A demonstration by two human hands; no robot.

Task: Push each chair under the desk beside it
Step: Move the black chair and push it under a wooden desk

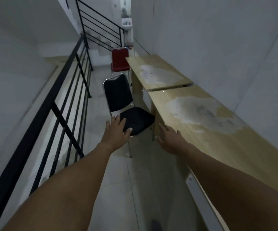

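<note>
A narrow landing is bounded by a black metal railing on the left and a white wall on the right. Two pale wooden worktops, near and far, both with worn, stained surfaces, are set along the wall. A black padded chair with chrome frame stands beside the near worktop; a red padded chair stands beside the far one. The left hand, fingers spread, is laid on the black seat's corner. The right hand, fingers apart, is placed at the near worktop's edge.
</note>
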